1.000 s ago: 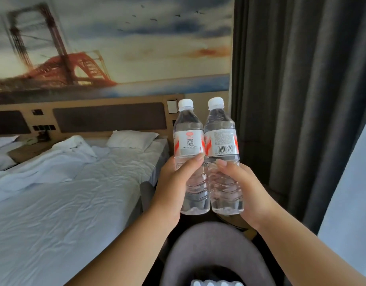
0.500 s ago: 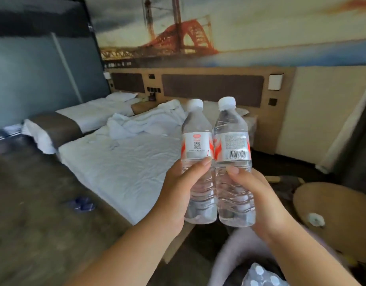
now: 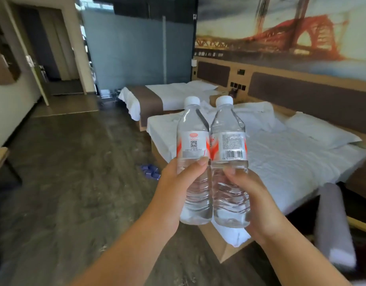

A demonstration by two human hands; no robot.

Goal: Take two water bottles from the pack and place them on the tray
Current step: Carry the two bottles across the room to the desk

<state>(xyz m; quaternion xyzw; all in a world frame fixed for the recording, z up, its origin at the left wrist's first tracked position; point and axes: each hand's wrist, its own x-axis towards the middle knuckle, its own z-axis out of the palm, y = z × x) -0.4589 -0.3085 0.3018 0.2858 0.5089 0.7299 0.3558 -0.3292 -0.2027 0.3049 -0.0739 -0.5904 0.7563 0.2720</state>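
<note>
I hold two clear water bottles upright and side by side at chest height, their sides touching. The left water bottle (image 3: 193, 141), white cap and a red-and-white label with a QR code, is gripped low by my left hand (image 3: 174, 186). The right water bottle (image 3: 229, 143), with a barcode on its label, is gripped low by my right hand (image 3: 258, 199). Neither the pack nor the tray is in view.
A near bed (image 3: 291, 162) with rumpled white sheets lies to the right, a second bed (image 3: 163, 96) behind it. Blue slippers (image 3: 150, 171) lie on the dark floor (image 3: 64, 182). A grey chair back (image 3: 332, 223) stands at right. A doorway (image 3: 52, 58) opens far left.
My view has swung left, from the curtain and headboard to the floor, the second bed and the doorway. Both hands keep the same grip on the bottles.
</note>
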